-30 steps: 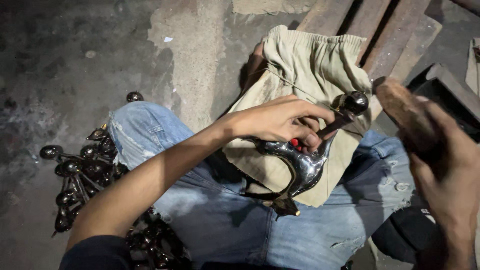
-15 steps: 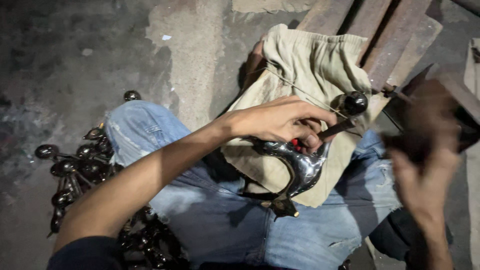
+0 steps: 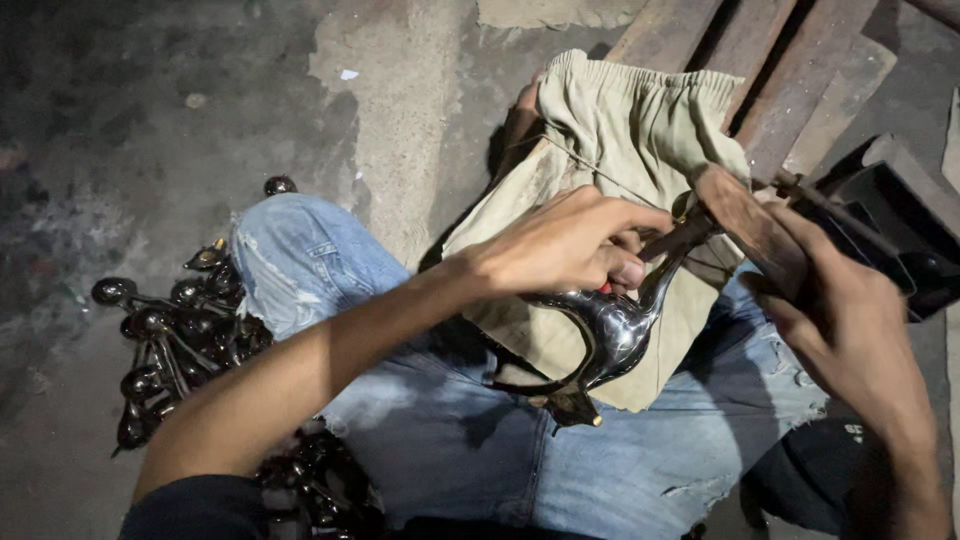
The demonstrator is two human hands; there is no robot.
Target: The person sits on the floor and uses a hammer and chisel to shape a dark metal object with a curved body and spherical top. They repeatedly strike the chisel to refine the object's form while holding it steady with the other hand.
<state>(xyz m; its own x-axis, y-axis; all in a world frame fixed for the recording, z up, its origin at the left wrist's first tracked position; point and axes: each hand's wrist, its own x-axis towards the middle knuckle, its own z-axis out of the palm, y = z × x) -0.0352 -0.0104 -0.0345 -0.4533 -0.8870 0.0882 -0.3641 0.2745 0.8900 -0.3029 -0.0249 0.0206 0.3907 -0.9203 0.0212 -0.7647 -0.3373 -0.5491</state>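
Nearest the camera, the left hand (image 3: 565,250) is closed around a curved, shiny metal piece (image 3: 610,335), pinning it on the khaki cloth (image 3: 600,120) that pads the lap (image 3: 430,420). The right hand (image 3: 850,330) grips a wooden tool (image 3: 750,225) against its tip. Similar dark pieces (image 3: 170,340) are heaped on the floor (image 3: 150,120) beyond the left knee.

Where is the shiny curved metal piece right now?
In the head view, right of centre, the shiny curved metal piece lies on the khaki cloth over the person's lap, gripped by the left hand, with the right hand just to its right.
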